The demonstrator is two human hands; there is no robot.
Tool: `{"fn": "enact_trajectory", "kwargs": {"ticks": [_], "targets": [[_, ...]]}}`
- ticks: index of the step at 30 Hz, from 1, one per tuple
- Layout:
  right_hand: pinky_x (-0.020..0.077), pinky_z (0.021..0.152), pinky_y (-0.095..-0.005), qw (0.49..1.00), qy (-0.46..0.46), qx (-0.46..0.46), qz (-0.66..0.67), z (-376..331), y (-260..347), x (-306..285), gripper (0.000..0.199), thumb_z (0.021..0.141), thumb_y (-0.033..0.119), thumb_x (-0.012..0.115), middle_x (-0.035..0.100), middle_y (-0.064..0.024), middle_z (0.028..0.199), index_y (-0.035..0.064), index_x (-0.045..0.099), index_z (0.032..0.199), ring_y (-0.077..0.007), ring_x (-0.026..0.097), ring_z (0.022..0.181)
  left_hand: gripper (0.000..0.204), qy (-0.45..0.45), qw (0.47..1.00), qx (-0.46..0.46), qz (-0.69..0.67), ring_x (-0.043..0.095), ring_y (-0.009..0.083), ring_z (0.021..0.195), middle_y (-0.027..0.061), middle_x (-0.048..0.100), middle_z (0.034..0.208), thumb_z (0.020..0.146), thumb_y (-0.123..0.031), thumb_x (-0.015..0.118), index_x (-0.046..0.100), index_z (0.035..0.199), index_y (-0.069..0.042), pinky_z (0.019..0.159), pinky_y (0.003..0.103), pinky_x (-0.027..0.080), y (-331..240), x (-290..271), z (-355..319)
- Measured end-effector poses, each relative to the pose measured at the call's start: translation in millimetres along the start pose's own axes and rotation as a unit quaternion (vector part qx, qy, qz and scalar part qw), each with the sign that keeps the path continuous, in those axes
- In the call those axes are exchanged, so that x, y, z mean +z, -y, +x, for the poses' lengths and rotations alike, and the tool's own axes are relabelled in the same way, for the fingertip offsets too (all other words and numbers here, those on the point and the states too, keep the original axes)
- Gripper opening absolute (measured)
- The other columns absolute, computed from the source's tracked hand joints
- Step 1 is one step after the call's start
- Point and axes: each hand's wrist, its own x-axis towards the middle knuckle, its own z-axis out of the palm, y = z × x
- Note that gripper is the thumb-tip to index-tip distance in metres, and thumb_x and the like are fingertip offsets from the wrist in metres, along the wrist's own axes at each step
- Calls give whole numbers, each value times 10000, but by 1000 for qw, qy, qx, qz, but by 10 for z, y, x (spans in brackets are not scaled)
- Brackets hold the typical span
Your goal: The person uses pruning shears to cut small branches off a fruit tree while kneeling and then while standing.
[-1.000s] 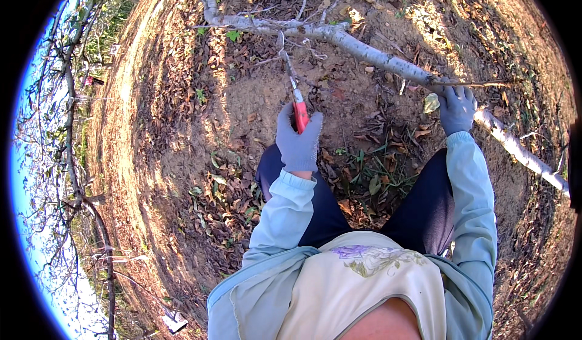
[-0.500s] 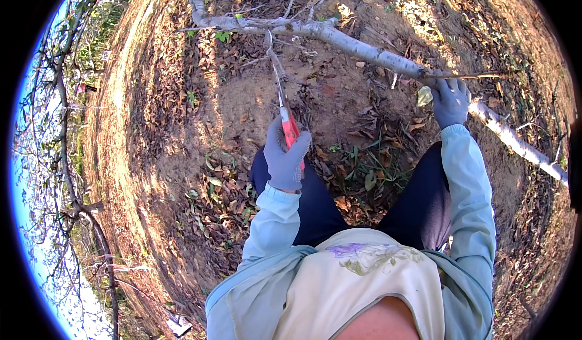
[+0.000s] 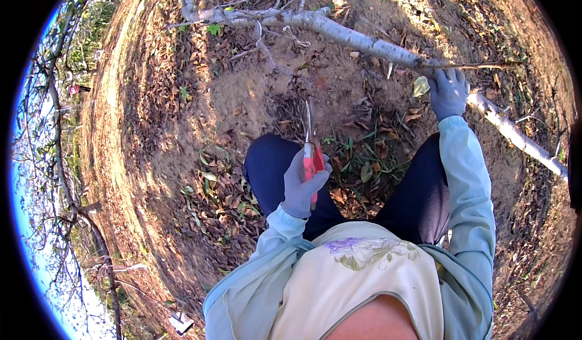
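Note:
My left hand (image 3: 301, 182), in a grey glove, grips red-handled pruning shears (image 3: 310, 152) with the blades pointing up and away from me, above my left thigh. My right hand (image 3: 448, 91), also gloved, holds a pale grey branch (image 3: 357, 37) that runs across the view from upper left to right. A thin twig (image 3: 479, 67) sticks out to the right just above that hand. Small side twigs (image 3: 267, 49) hang from the branch at the middle, well above the shears.
Bare brown soil with dry leaves (image 3: 218, 200) lies below. A patch of green weeds (image 3: 364, 158) grows between my knees. Bare tree limbs (image 3: 66, 176) curve along the left rim against the sky. A small pale object (image 3: 180, 323) lies at the bottom left.
My left hand has drawn the shears down and back from the branch's side twigs toward my thigh. My right hand has kept its hold on the branch.

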Motion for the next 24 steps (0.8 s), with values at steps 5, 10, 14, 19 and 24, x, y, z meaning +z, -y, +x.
{"fn": "enact_trajectory", "kwargs": {"ticks": [5, 10, 14, 19, 24], "targets": [[417, 908, -449, 1000, 4, 4, -5, -4, 11, 4, 374, 736, 192, 703, 585, -6, 1044, 189, 625, 1102, -268, 531, 1073, 549, -7, 997, 1, -75, 625, 256, 960, 167, 585, 1113, 805, -70, 623, 431, 1308, 37, 880, 399, 516, -53, -91, 58], [413, 918, -446, 1000, 3, 1, -5, -8, 1, 18, 367, 742, 202, 699, 585, -7, 1061, 187, 630, 1102, -269, 527, 1078, 550, 34, 978, 16, -205, 624, 294, 979, 190, 583, 1126, 807, -66, 606, 423, 1313, 50, 903, 453, 509, -88, -146, 77], [408, 927, -445, 1000, 5, 4, -7, -8, -9, 40, 373, 746, 209, 699, 585, -10, 1067, 190, 632, 1112, -271, 522, 1085, 545, 38, 983, 14, -180, 630, 282, 965, 188, 588, 1115, 806, -58, 614, 430, 1307, 51, 887, 434, 517, -167, -191, 158], [406, 931, -444, 1000, 7, 12, -7, 0, 22, 14, 373, 750, 214, 698, 586, -14, 1073, 193, 631, 1116, -274, 520, 1090, 532, 1, 1000, 14, -7, 640, 217, 921, 137, 613, 1060, 790, -31, 664, 468, 1278, 49, 844, 354, 526, -210, -225, 188], [403, 936, -445, 999, 29, 12, -15, 3, 12, 8, 368, 757, 216, 690, 587, -21, 1082, 192, 629, 1119, -279, 519, 1096, 489, -26, 995, 17, 92, 640, 204, 900, 121, 626, 1032, 781, -46, 643, 501, 1241, 43, 802, 316, 515, -253, -258, 227]]}}
